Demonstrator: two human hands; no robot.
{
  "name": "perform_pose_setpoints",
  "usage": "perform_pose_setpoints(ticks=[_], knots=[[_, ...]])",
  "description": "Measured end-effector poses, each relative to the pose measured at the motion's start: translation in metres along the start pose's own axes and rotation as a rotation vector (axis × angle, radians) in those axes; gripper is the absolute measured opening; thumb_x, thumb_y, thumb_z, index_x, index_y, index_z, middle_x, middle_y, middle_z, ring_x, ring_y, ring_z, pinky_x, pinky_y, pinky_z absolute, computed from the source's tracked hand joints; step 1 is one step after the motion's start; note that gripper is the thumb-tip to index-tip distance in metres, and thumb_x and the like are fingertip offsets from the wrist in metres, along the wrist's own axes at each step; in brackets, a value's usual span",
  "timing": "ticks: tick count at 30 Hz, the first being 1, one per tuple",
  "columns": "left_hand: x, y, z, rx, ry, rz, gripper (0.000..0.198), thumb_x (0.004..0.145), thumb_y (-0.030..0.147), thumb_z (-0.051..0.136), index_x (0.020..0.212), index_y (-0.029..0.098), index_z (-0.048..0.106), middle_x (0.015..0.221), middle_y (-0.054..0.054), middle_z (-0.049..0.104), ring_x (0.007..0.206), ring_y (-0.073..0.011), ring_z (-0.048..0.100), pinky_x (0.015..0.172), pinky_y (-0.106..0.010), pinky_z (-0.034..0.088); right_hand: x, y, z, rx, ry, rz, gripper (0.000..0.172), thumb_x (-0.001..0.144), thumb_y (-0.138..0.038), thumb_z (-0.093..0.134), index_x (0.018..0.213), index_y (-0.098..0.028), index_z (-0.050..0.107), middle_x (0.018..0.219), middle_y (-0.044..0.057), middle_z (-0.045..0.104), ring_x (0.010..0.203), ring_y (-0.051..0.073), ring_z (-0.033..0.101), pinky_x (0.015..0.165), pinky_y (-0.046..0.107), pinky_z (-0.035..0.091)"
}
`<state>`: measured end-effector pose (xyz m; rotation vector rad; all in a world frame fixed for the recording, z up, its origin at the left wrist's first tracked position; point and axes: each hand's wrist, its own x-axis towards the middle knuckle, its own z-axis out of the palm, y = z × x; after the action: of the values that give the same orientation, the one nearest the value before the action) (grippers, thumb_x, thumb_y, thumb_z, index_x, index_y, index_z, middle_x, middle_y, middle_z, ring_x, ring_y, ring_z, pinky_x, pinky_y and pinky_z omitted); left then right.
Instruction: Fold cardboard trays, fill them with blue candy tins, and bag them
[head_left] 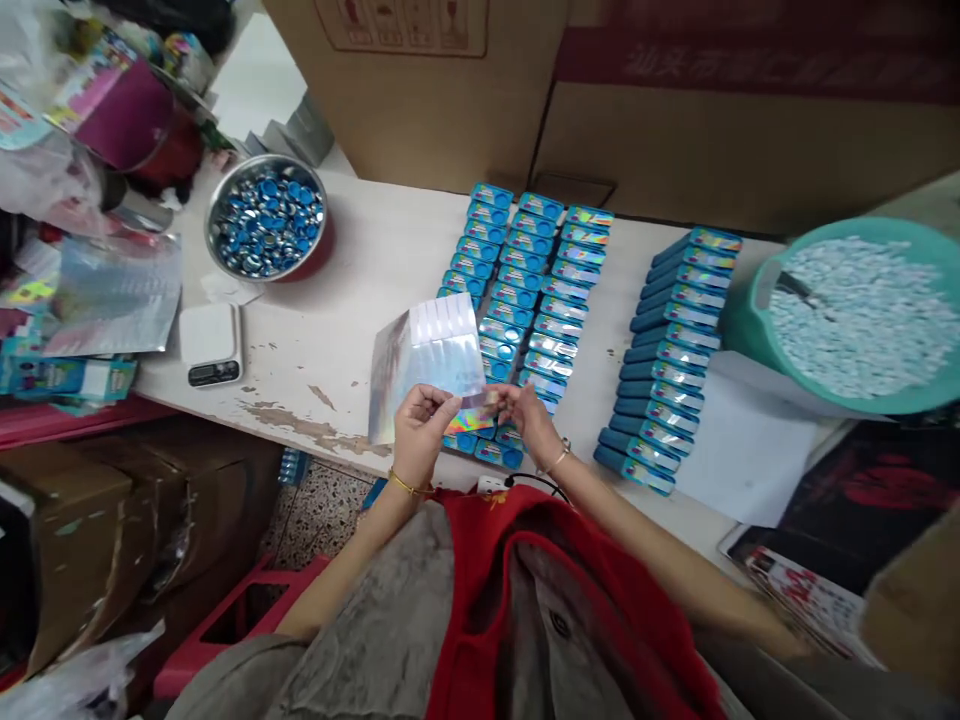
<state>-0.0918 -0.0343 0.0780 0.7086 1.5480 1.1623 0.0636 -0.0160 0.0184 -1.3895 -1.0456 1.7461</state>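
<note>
My left hand is closed in a pinch at the lower edge of a shiny silver sticker sheet with pale rectangular labels. A narrow clear, iridescent strip stretches between my two hands. Its other end is pinched by the fingers of my right hand; whether the strip is still joined to the sheet I cannot tell. Under and beyond the sheet run rows of small blue cases with colourful labels, partly covered by it. To the right of my right hand stands another row of blue cases, set on edge.
A steel bowl of blue and silver caps and a white digital scale stand on the left. A green tub of small white pieces, with a scoop in it, is at the right. Large cardboard boxes line the back of the table.
</note>
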Motion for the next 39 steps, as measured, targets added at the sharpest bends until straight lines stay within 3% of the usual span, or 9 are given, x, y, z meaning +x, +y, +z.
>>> perform_pose_setpoints(ticks=[3,7,13,20,23,27,33,36,39], knots=[[-0.014,-0.022,0.029,-0.034,-0.126,-0.153,0.028,0.063,0.034,0.077,0.066,0.018,0.054,0.063,0.004,0.055,0.061,-0.0091,0.051,0.062,-0.023,0.041,-0.050,0.008,-0.027,-0.007,0.117,0.010,0.044,0.077,-0.064,0.055,0.073,-0.021,0.060,0.068,0.001,0.061,0.066,0.015,0.055,0.063,0.028,0.045],[-0.022,-0.048,0.056,0.162,-0.250,-0.148,0.026,0.067,0.037,0.072,0.063,0.018,0.054,0.061,0.004,0.052,0.059,-0.0098,0.046,0.060,-0.024,0.038,-0.078,0.021,-0.055,-0.073,0.268,-0.011,0.038,0.080,-0.056,0.055,0.067,-0.021,0.055,0.063,-0.001,0.057,0.062,0.014,0.050,0.065,0.028,0.043],[-0.004,-0.065,0.076,0.792,-0.221,0.235,0.015,0.075,0.025,0.065,0.064,0.020,0.057,0.080,-0.002,0.057,0.086,-0.0197,0.053,0.080,-0.036,0.039,-0.066,0.039,-0.076,-0.312,0.351,-0.020,0.035,0.083,-0.052,0.046,0.067,-0.021,0.053,0.060,-0.002,0.051,0.058,0.014,0.045,0.058,0.025,0.037],[0.006,-0.079,0.084,1.141,-0.234,0.336,0.009,0.079,0.028,0.063,0.072,0.022,0.061,0.094,-0.006,0.058,0.094,-0.0266,0.050,0.077,-0.041,0.036,-0.048,0.063,-0.087,-0.521,0.323,-0.026,0.033,0.086,-0.045,0.043,0.070,-0.021,0.059,0.057,-0.002,0.049,0.057,0.014,0.043,0.057,0.025,0.034],[0.008,-0.080,0.084,1.229,-0.238,0.345,0.008,0.080,0.030,0.062,0.079,0.022,0.059,0.098,-0.008,0.057,0.096,-0.0286,0.050,0.076,-0.042,0.035,-0.044,0.074,-0.085,-0.466,0.330,0.006,0.032,0.084,-0.047,0.046,0.077,-0.020,0.062,0.058,-0.003,0.052,0.056,0.013,0.046,0.056,0.024,0.036],[0.013,-0.079,0.083,1.273,-0.163,0.323,0.036,0.074,0.037,0.068,0.101,0.019,0.052,0.106,-0.012,0.053,0.101,-0.0315,0.048,0.079,-0.042,0.037,-0.046,0.084,-0.080,-0.353,0.396,-0.009,0.040,0.081,-0.048,0.050,0.104,-0.017,0.062,0.072,0.001,0.063,0.061,0.014,0.054,0.061,0.027,0.044],[0.013,-0.072,0.081,1.272,-0.196,0.307,0.040,0.074,0.043,0.068,0.102,0.020,0.051,0.108,-0.012,0.053,0.101,-0.0318,0.048,0.079,-0.042,0.038,-0.054,0.082,-0.083,-0.518,0.224,-0.075,0.040,0.087,-0.044,0.042,0.107,-0.020,0.067,0.100,0.009,0.070,0.090,0.024,0.064,0.077,0.036,0.049],[0.040,-0.054,0.058,1.156,-0.248,0.423,0.027,0.083,0.041,0.058,0.100,0.021,0.053,0.106,-0.011,0.057,0.100,-0.0272,0.051,0.082,-0.040,0.039,-0.045,0.059,-0.087,-0.757,0.294,-0.157,0.043,0.089,-0.041,0.039,0.118,-0.018,0.061,0.094,0.011,0.068,0.086,0.026,0.062,0.077,0.039,0.046],[0.104,-0.029,0.008,1.042,-0.103,0.524,0.023,0.089,0.032,0.047,0.107,0.020,0.054,0.110,-0.010,0.060,0.107,-0.0243,0.052,0.092,-0.040,0.036,-0.019,0.023,-0.077,-0.920,0.340,-0.288,0.042,0.091,-0.039,0.039,0.123,-0.018,0.057,0.086,0.009,0.065,0.084,0.025,0.058,0.077,0.039,0.042]])
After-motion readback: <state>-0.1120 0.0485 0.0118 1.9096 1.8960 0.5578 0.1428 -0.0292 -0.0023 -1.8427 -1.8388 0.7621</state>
